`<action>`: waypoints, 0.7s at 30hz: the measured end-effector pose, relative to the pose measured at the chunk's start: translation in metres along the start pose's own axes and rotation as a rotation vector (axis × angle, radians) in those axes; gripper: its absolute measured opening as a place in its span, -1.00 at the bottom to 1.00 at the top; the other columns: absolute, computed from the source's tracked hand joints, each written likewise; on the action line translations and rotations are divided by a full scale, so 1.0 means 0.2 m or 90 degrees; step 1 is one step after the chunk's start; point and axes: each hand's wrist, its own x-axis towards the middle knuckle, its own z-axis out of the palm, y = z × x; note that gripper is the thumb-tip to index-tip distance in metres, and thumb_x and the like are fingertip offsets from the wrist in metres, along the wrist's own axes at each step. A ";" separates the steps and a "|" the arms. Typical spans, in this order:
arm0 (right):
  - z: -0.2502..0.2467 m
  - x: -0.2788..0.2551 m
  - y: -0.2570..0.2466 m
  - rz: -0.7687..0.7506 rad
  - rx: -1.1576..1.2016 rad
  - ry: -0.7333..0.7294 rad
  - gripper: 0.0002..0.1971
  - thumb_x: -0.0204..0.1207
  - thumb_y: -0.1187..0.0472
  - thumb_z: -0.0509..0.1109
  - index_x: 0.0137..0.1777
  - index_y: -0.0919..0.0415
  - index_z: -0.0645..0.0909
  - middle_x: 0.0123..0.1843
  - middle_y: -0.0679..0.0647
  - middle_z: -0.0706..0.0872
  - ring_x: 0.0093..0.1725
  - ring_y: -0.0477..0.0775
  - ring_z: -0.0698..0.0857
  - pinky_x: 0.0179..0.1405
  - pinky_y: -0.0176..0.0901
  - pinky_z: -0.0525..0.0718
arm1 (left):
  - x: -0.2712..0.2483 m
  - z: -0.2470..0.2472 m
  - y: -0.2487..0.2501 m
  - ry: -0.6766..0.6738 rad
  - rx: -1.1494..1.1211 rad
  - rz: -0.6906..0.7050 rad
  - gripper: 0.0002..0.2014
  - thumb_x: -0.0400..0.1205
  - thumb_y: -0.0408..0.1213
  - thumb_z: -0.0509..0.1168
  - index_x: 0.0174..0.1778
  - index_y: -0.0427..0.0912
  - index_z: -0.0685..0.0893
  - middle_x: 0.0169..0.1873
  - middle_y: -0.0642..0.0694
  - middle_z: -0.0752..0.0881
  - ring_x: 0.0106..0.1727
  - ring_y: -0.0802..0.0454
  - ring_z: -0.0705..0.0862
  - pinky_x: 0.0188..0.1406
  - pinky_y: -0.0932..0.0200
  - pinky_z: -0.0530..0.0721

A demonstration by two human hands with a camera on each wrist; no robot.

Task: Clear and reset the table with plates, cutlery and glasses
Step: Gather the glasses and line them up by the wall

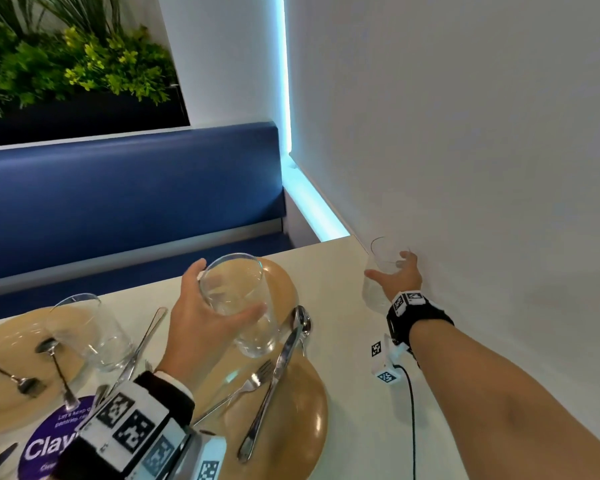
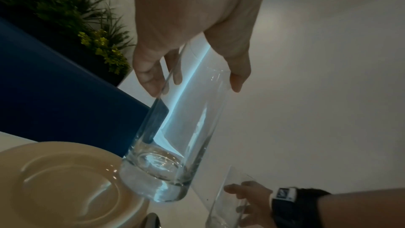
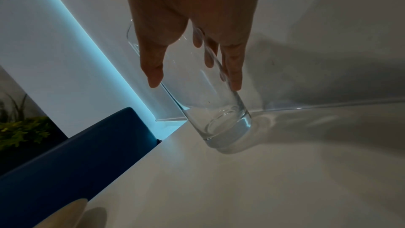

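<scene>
My left hand [image 1: 227,291] grips a clear glass [image 1: 253,337] near its rim and holds it tilted over two tan plates, one far [image 1: 284,282] and one near [image 1: 305,414]. In the left wrist view, thumb and fingers of the left hand [image 2: 192,82] wrap this glass [image 2: 171,162] beside a plate [image 2: 65,179]. My right hand [image 1: 387,266] grips a second glass [image 1: 373,296] at the table's far right corner against the wall. This second glass [image 3: 219,122] leans in the right hand [image 3: 195,79], its base at the tabletop. A knife [image 1: 278,372], a fork [image 1: 243,389] and a spoon [image 1: 303,322] lie across the plates.
A third glass [image 1: 90,327] stands on a left plate [image 1: 11,344] with spoons. Another knife [image 1: 142,341] lies between the plates. A purple round sticker [image 1: 56,441] marks the table. A blue bench [image 1: 129,202] runs behind, and the white wall [image 1: 465,168] bounds the right side.
</scene>
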 end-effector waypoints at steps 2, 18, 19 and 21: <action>0.02 0.03 0.02 0.007 -0.006 -0.002 -0.14 0.16 0.18 0.69 0.43 0.22 0.33 0.36 0.28 0.58 0.32 0.28 0.59 0.33 0.05 0.55 | -0.02 0.02 0.01 -0.024 -0.008 0.001 0.03 0.20 -0.13 0.65 0.54 0.05 0.21 0.22 0.06 0.54 0.21 0.01 0.57 0.17 0.01 0.63; -0.15 -0.72 -0.19 -0.094 -0.020 -0.513 0.04 0.15 0.15 0.70 0.58 -0.12 0.17 0.35 -0.12 0.47 0.36 -0.08 0.44 0.34 -0.13 0.44 | -0.03 0.17 0.10 -0.139 -0.032 -0.011 0.04 0.25 -0.07 0.63 0.56 0.13 0.13 0.15 0.19 0.58 0.20 0.11 0.57 -0.02 0.26 0.50; -0.14 -0.79 -0.21 -0.138 -0.020 -0.530 0.06 0.12 0.09 0.71 0.55 -0.19 0.14 0.34 -0.21 0.45 0.36 -0.14 0.43 0.36 -0.16 0.42 | -0.03 0.19 0.11 -0.143 -0.033 -0.006 0.05 0.25 -0.07 0.63 0.57 0.13 0.12 0.14 0.19 0.58 0.20 0.10 0.58 -0.06 0.28 0.52; -0.11 -0.87 -0.23 -0.193 -0.021 -0.498 0.00 0.12 0.07 0.71 0.49 -0.22 0.18 0.24 -0.28 0.51 0.25 -0.23 0.52 0.33 -0.23 0.48 | -0.04 0.22 0.14 -0.156 -0.036 0.002 0.06 0.25 -0.10 0.62 0.58 0.10 0.11 0.10 0.20 0.58 0.19 0.10 0.58 -0.06 0.28 0.57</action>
